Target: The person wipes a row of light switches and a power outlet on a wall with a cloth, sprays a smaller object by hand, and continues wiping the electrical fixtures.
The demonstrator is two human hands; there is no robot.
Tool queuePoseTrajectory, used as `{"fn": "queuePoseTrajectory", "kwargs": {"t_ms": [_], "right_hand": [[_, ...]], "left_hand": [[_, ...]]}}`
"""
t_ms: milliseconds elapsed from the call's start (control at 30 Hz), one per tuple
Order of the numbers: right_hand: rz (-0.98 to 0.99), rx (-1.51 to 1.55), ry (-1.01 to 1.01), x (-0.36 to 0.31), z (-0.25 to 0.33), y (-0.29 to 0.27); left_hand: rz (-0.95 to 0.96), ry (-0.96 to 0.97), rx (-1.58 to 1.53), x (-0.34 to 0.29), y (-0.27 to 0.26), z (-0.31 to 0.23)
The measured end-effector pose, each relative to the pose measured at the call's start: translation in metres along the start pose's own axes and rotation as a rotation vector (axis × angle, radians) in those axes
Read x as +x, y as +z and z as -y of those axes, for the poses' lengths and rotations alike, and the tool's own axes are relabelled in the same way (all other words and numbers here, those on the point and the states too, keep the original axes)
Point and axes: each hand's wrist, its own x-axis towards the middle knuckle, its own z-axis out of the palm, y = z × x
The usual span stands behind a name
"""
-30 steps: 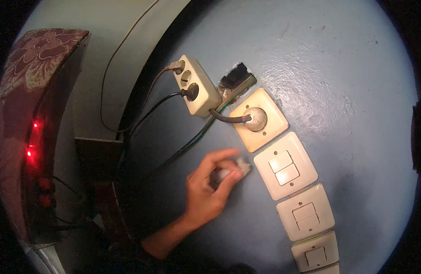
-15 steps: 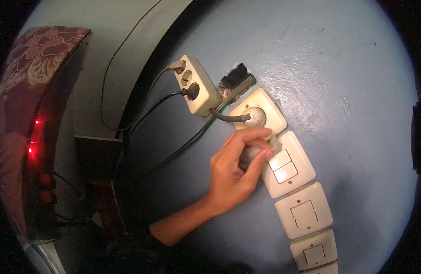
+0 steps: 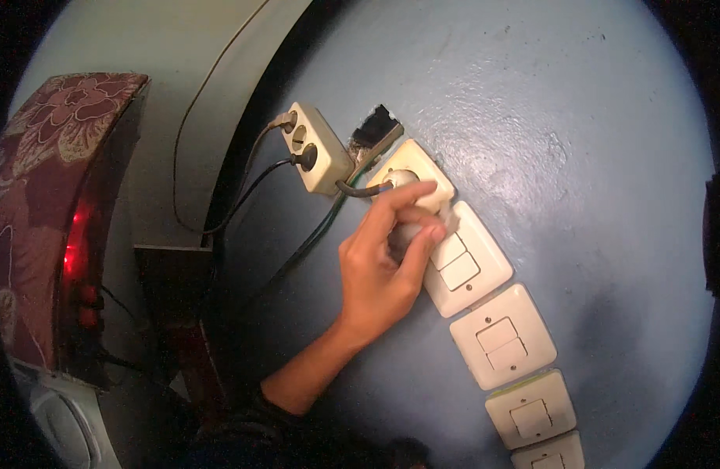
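My left hand [image 3: 374, 270] reaches up to the blue wall, thumb and fingers closed on a small whitish-grey wad [image 3: 451, 220] that looks like cotton or tissue. The wad lies against the upper part of a white double switch [image 3: 475, 258], close to its border with a cream wall socket [image 3: 425, 166]. Part of the wad is hidden behind my fingers. A round whitish plug [image 3: 401, 179] sits in the socket just above my index finger, and a dark cable runs from it to a cream power strip [image 3: 326, 156]. My right hand does not show.
More white switches [image 3: 504, 337] continue down the wall. Two plugs with cords sit in the strip. Beside it is a dark wall hole [image 3: 376, 127]. At left, a flower-patterned cloth [image 3: 63, 148] covers something near red lights [image 3: 72, 250].
The whole view has shifted, so the wall fittings and my left hand appear farther left and mostly higher. My left hand keeps its pinch on the wad near the top of the double switch.
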Motion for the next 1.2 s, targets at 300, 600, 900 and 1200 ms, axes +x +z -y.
{"fn": "queuePoseTrajectory", "kwargs": {"t_ms": [300, 600, 900, 1200], "right_hand": [[0.001, 0.117, 0.0, 0.056, 0.014, -0.005], [-0.173, 0.368, 0.113, 0.068, 0.013, -0.003], [-0.379, 0.103, -0.155, 0.293, 0.032, 0.0], [0.078, -0.545, -0.45, 0.332, 0.021, 0.08]], "left_hand": [[-0.348, -0.221, 0.023, -0.106, -0.041, -0.008], [-0.334, -0.209, 0.009, -0.198, -0.063, -0.107], [-0.436, 0.333, 0.145, -0.238, -0.111, -0.251], [-0.215, 0.542, 0.077, -0.227, -0.182, -0.344]]}}
